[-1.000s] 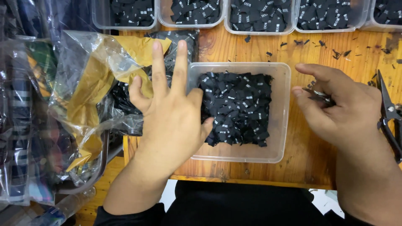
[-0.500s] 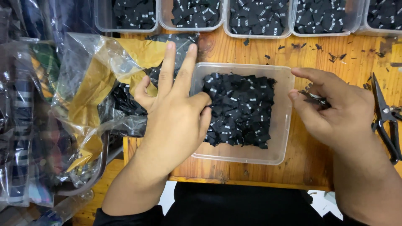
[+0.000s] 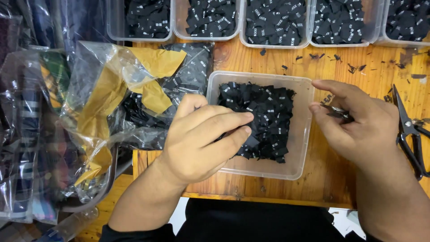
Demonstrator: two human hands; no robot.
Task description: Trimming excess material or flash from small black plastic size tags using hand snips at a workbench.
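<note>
A clear plastic tub [image 3: 305, 134] on the wooden table holds a heap of small black fabric labels [image 3: 268, 121]. My left hand [image 3: 201, 139] lies on its side over the tub's left rim. Its fingers are held together and their tips rest on the labels; whether any label is pinched is hidden. At the tub's right edge, my right hand [image 3: 358, 125] is closed around a small metal clipper [image 3: 336, 112], held just above the table.
Black-handled scissors [image 3: 410, 130] lie on the table to the right. Several clear tubs of black labels [image 3: 273, 22] line the far edge. A crinkled plastic bag [image 3: 134, 89] with yellow paper and more labels sits left, beside bagged fabric [image 3: 27, 134]. Black scraps dot the wood.
My left hand has turned from flat with spread fingers to fingers together, reaching right into the tub. My right hand stays by the tub's right side.
</note>
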